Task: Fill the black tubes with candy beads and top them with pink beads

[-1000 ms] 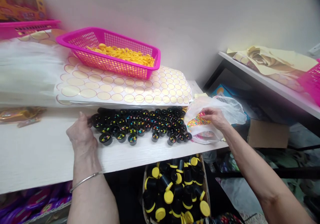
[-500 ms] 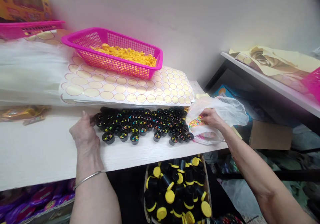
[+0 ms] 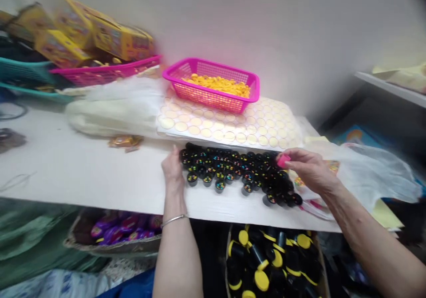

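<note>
My left hand (image 3: 172,167) is at the left end of a tight cluster of small black cups (image 3: 219,174). Its thumb points up, while its other fingers are mostly hidden against the outermost cups. Small multicoloured beads or candies lie in many of the cups. Between the thumb and fingers of my right hand (image 3: 308,167) is a small pink cup (image 3: 283,161), held over the cluster's right end. What is inside the pink cup cannot be seen. Behind that hand lies a white plastic bag (image 3: 372,174) with more of the coloured beads (image 3: 299,181) showing.
A pink basket (image 3: 211,100) of yellow pieces stands on sheets of round stickers (image 3: 229,129). Below the table edge are a box of black, yellow-capped bottles (image 3: 261,280) and a carton of purple packets (image 3: 126,227). Yellow boxes (image 3: 109,34) sit at the back left.
My right hand has come out of the bead bag and moved left over the cups, now showing the pink cup. My left hand stays beside the cluster. The view has swung left.
</note>
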Motion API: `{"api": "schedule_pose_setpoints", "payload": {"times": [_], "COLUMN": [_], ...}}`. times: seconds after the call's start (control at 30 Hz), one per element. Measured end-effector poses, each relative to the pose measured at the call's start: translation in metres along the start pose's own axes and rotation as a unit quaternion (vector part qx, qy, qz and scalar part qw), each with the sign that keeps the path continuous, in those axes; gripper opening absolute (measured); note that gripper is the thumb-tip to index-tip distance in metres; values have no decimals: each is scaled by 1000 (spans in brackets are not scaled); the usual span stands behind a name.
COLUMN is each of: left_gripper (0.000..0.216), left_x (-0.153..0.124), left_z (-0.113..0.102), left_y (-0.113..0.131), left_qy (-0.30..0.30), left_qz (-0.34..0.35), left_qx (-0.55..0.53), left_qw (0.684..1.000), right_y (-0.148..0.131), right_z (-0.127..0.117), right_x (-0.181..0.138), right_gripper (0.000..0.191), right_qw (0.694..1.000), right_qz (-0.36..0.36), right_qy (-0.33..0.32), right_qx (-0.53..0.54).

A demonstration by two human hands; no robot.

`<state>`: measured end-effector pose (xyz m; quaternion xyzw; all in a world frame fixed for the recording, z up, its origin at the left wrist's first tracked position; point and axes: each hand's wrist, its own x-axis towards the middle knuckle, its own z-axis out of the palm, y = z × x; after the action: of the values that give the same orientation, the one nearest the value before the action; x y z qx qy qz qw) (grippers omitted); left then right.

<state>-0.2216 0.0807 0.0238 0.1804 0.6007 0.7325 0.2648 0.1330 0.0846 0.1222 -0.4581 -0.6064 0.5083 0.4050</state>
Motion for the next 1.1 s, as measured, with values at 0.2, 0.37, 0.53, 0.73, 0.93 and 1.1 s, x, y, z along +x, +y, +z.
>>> {"api": "schedule_pose_setpoints", "payload": {"times": [0.2, 0.37, 0.53, 0.73, 0.93, 1.1], "left_gripper": [47, 46, 47, 48, 50, 46], "left_x": [0, 0, -1, -3, -3, -6], "left_z": [-5, -7, -9, -9, -8, -9], "left_y": [-3, -4, -2, -1, -2, -2], "left_qy": [-7, -16, -24, -30, -20, -74], "left_qz": [13, 7, 10, 3, -13, -1], "left_qx": [-7, -15, -11, -26, -29, -21], "left_qw": [1000, 1000, 1000, 999, 999, 997], "right_y": [-13, -12, -11, -11, 3, 20], "right_z": [137, 210, 235, 219, 198, 200], "right_x": [61, 102, 113, 116, 125, 127], "right_gripper": [22, 11, 6, 6, 8, 9], "right_qw": [975, 967, 959, 921, 893, 876], "right_qz": [21, 38, 28, -97, -190, -214], "right_qy": [-218, -251, -227, -179, -169, -150], "right_qx": [27, -21, -170, -331, -371, -406]}}
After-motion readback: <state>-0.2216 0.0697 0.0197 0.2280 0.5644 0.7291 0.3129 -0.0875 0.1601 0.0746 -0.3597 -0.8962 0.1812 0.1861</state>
